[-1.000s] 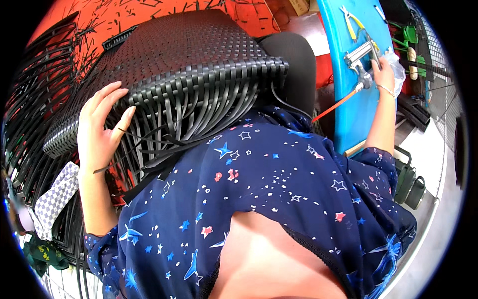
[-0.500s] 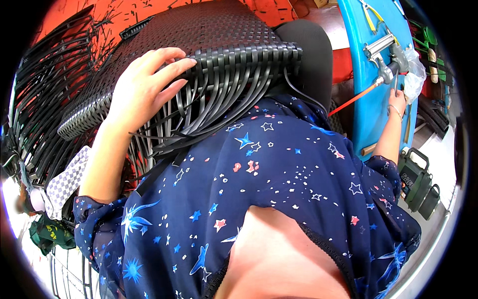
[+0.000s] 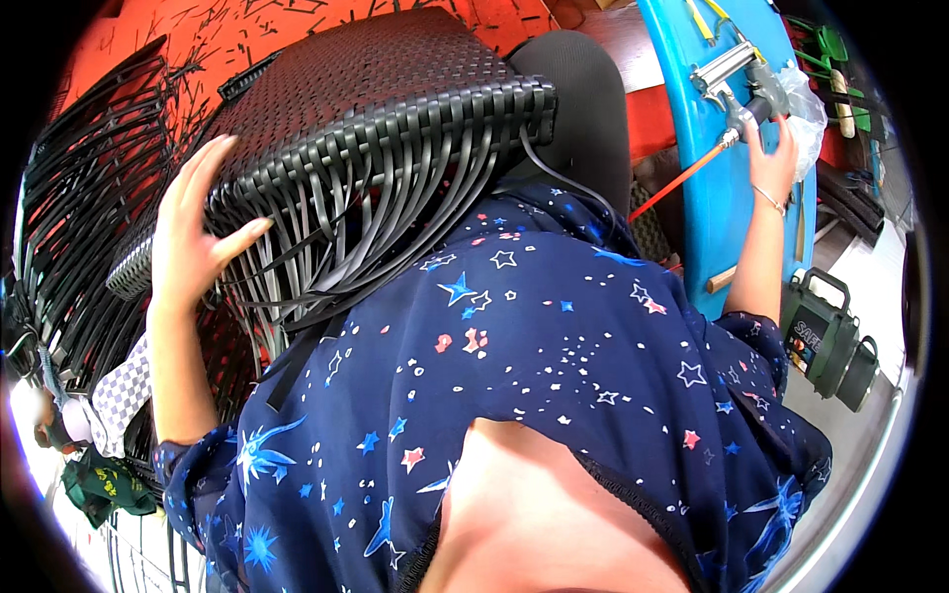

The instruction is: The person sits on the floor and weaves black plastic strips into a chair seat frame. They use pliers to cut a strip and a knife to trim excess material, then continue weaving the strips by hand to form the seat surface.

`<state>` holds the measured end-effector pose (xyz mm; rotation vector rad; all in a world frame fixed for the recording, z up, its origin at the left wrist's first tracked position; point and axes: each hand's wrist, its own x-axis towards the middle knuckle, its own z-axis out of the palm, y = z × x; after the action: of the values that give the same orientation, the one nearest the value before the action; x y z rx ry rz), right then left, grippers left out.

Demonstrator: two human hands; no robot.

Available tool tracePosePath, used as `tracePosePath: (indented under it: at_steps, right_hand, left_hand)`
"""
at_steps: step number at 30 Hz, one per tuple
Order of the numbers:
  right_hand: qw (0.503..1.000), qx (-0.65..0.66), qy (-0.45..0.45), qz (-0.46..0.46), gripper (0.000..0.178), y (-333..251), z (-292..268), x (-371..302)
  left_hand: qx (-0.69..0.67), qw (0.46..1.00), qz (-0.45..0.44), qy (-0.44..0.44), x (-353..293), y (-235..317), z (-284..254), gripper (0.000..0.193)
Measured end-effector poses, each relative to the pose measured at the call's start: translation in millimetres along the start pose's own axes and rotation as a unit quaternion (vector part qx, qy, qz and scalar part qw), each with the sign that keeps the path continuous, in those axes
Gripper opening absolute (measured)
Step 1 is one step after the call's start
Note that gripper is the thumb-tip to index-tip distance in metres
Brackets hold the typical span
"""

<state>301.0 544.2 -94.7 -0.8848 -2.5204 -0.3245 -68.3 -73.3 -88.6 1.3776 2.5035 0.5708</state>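
Note:
A black woven plastic-wicker panel [image 3: 376,109] with loose strips hanging from its near edge rests in front of my chest. My left hand [image 3: 193,232] lies flat against its lower left corner, fingers spread over the weave. My right hand [image 3: 773,153] reaches up to the right and grips a metal staple gun [image 3: 739,84] with an orange air hose [image 3: 682,178], lying on a blue surface [image 3: 707,217]. My dark blue star-patterned top fills the lower middle of the view.
Several black wicker frames [image 3: 74,217] are stacked at the left. An orange floor [image 3: 277,25] strewn with black strip offcuts lies behind. A dark green flask [image 3: 828,341] stands at the right. A checked cloth [image 3: 119,395] hangs at lower left.
My left hand slid from the panel's top edge down to its lower left corner. My right hand stays at the staple gun. The view shifted slightly.

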Motion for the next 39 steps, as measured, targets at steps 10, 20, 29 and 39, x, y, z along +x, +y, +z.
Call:
tracePosePath:
  at_steps: [10,20,29,39]
  right_hand:
    - [0.844,0.377,-0.194,-0.329,0.087,-285,11,-14]
    - [0.820,0.447,-0.098,-0.345,0.064,-357,-31,43]
    - [0.870,0.340,-0.063,-0.351,0.053,-454,-49,213]
    - [0.864,0.464,-0.164,-0.112,0.057,-398,-2,295]
  left_hand:
    - [0.196,0.965,-0.081,0.156,-91,-83,7,0.069]
    - [0.144,0.888,-0.153,0.410,-118,-130,-42,0.051]
    - [0.057,0.776,-0.277,0.564,-160,-123,-26,0.048]
    - [-0.199,0.803,-0.331,0.453,-151,-75,99,0.045]
